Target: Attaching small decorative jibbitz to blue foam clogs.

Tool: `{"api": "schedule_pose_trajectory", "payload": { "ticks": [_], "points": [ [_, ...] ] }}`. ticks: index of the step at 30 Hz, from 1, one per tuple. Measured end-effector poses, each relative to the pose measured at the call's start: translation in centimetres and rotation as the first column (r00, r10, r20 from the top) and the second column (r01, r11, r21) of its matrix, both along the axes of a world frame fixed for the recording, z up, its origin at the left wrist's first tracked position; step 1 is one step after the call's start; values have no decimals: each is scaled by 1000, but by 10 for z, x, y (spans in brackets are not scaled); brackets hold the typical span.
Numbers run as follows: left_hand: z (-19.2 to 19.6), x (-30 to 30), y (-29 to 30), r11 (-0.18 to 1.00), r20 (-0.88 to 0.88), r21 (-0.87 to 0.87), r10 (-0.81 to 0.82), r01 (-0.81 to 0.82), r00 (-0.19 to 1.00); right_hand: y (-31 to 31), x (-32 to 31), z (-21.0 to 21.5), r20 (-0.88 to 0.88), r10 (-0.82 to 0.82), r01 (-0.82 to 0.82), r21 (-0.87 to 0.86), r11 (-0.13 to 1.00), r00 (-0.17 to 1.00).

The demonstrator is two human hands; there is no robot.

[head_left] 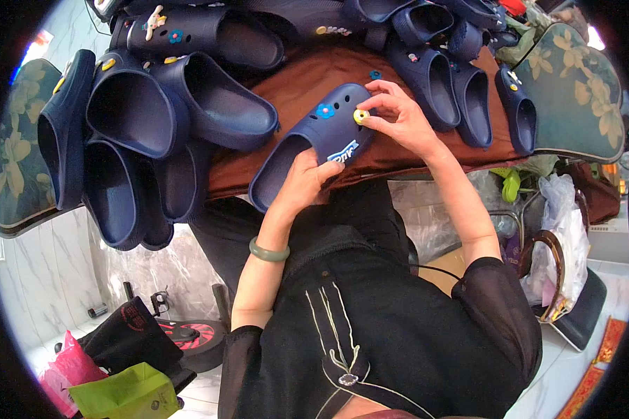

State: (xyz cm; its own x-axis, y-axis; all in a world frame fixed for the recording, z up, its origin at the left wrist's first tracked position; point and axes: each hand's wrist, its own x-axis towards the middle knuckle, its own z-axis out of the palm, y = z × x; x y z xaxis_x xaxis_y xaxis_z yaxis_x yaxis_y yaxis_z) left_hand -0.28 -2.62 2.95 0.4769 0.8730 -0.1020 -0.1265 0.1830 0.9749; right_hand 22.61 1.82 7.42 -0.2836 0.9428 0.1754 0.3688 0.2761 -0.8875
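Observation:
A navy blue clog (284,162) is tilted over the front edge of the brown cloth, its toe pointing away to the right. My left hand (307,178) grips it, with the fingers inside the opening and the thumb on the upper near a blue and white lettered charm (343,151). Between the thumb and forefinger of my right hand (398,117) is a small round yellow charm (360,116), held against the clog's holed toe. A blue flower charm (325,110) sits on the same upper. Whether the yellow charm's stem is in a hole is hidden.
Several navy clogs (129,112) are heaped at the left of the brown cloth (297,66), others (433,87) at the right. Patterned cushioned panels (574,91) flank the cloth. Bags (126,391) lie on the floor at lower left; a plastic-wrapped chair (562,244) stands at right.

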Motion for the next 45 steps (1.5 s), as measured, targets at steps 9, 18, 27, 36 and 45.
{"api": "schedule_pose_trajectory", "payload": {
  "ticks": [9, 18, 27, 36, 45],
  "points": [
    [-5, -1, 2, 999, -20, 24, -35, 36, 999, -27, -8, -32, -218, -82, 85, 1, 996, 972],
    [0, 5, 6, 997, 27, 73, -12, 10, 1000, -26, -20, -39, -289, -185, 203, 35, 979, 939],
    [-5, -4, -4, 996, -113, 95, 15, -4, 993, -38, -28, -42, -178, -200, 230, 169, 958, 964],
    [8, -1, -3, 999, -69, 54, 0, 4, 998, -37, -37, -46, -444, -238, 277, 25, 961, 864],
    [5, -2, 2, 998, -113, 57, -21, 27, 993, -34, -45, -43, -262, -289, 345, 201, 917, 921]
  ]
}}
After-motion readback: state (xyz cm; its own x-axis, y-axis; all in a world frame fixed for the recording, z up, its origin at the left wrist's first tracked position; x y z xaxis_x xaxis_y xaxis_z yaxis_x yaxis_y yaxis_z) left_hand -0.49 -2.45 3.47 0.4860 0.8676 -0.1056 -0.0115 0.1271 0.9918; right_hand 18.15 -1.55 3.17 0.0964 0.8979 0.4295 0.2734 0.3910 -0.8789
